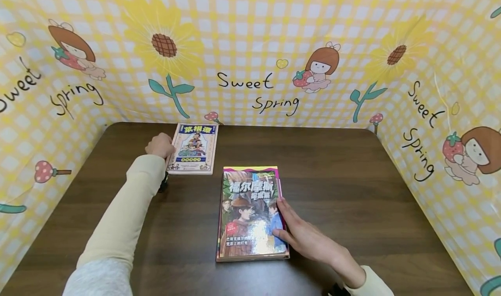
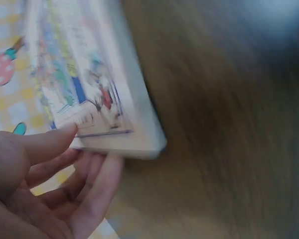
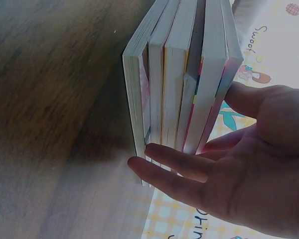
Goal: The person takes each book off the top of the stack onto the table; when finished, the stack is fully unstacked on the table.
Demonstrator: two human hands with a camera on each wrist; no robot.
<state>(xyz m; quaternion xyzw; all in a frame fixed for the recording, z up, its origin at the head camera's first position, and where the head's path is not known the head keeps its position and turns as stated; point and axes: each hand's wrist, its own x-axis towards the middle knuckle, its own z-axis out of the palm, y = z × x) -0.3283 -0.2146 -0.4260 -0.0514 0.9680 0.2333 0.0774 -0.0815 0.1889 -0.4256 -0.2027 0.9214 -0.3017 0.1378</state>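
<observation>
A thin paperback book [image 1: 194,150] with a blue title band and cartoon figures lies near the table's back edge, left of centre. My left hand [image 1: 160,146] pinches its left edge; in the blurred left wrist view the thumb [image 2: 55,142] lies on the cover with the fingers below the edge. Nearer to me is a stack of several books [image 1: 244,217], the top one showing a figure in a brown cap. My right hand [image 1: 307,239] rests along the stack's right side, thumb at the top cover and fingers straight against the page edges [image 3: 172,94].
The dark wooden table [image 1: 332,169] is bordered at the back and sides by a yellow checked cloth [image 1: 242,39] printed with flowers and "Sweet Spring". The single book's far end lies close to the back cloth.
</observation>
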